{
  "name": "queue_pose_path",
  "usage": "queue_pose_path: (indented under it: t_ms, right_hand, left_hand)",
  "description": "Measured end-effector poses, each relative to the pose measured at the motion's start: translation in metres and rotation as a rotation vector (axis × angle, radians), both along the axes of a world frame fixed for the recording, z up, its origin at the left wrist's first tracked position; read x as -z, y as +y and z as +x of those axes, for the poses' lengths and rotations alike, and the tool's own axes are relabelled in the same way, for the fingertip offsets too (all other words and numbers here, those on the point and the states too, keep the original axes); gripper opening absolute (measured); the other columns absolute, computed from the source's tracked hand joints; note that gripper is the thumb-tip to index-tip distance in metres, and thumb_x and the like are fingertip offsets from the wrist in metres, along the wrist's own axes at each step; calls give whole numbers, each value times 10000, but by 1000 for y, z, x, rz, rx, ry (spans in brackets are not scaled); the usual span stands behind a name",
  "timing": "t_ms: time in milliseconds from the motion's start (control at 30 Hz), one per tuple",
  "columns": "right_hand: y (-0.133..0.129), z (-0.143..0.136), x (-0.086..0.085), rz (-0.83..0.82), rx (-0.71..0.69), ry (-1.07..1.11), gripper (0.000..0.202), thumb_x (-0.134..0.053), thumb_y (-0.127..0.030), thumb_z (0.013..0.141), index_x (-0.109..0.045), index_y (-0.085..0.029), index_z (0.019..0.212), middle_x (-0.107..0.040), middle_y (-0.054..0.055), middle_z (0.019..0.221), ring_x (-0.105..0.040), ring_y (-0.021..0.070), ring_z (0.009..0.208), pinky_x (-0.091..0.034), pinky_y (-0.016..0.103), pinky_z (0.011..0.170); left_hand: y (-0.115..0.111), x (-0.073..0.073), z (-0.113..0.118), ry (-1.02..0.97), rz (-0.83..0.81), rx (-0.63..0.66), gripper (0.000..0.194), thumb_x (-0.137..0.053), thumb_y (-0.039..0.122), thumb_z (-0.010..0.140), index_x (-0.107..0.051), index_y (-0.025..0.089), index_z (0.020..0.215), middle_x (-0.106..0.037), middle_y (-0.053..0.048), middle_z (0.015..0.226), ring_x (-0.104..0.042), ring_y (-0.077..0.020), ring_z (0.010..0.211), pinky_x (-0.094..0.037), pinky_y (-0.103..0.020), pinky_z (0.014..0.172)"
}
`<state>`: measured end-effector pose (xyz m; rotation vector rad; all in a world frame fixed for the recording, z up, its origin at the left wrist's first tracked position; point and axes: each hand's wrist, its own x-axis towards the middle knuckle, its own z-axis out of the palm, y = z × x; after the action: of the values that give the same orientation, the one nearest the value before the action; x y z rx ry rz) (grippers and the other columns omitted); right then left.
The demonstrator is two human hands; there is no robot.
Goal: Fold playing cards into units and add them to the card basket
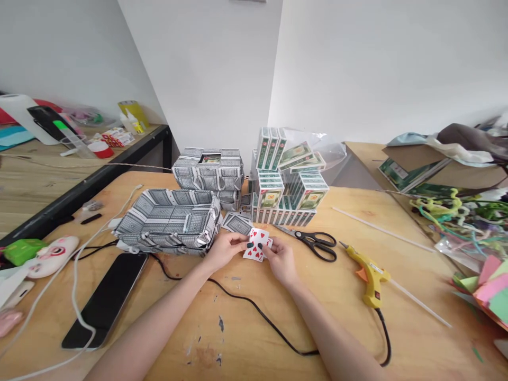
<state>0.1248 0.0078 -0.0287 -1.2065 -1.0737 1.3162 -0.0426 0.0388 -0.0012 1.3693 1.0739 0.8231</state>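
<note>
Between my two hands are face-up playing cards (256, 247), the front one a seven of hearts with another card's edge showing behind it. My left hand (228, 248) pinches their left side, thumb on top. On the right side, my right hand (280, 259) grips them the same way. Just behind lie loose face-down cards (237, 222). Left of my hands stands an open box built from folded playing cards (159, 233). A second card-built box (208, 172) sits behind it, on top of further card work.
Packs of cards (270, 198) are stacked at the back. Black scissors (317, 243) and a yellow glue gun (371, 275) with a glue stick lie to the right. A phone (105, 301) and white cable lie left. A black cord (254, 307) runs under my forearms.
</note>
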Motion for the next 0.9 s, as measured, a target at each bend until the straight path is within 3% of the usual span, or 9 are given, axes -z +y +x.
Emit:
queue_pose_path:
  t_ms: [267,400,900]
  right_hand:
    - [2,-1,1,-22,-10,48,278,-648,-417,641,-586,-178,767,-680,40,694,-624,198,596,-486,307,542]
    - [2,-1,0,-34,-14,67,258,-659,-403,634,-576,-182,738,-667,22,644,-608,181,554,-472,295,530]
    - [4,1,4,-50,-36,103,264,-672,-392,620,-580,-173,735,-643,12,592,-620,193,587,-491,305,564]
  left_hand:
    - [1,0,4,74,-1,-74,213,-659,360,616,-685,151,651,-676,-30,654,-589,-161,605,-464,-263,604]
    - [1,2,4,158,81,-107,187,-636,326,633,-660,157,555,-651,-13,580,-561,-143,569,-423,-240,581]
    - [3,5,12,122,32,-161,199,-596,290,632,-538,138,516,-526,28,510,-448,-96,503,-350,-215,518]
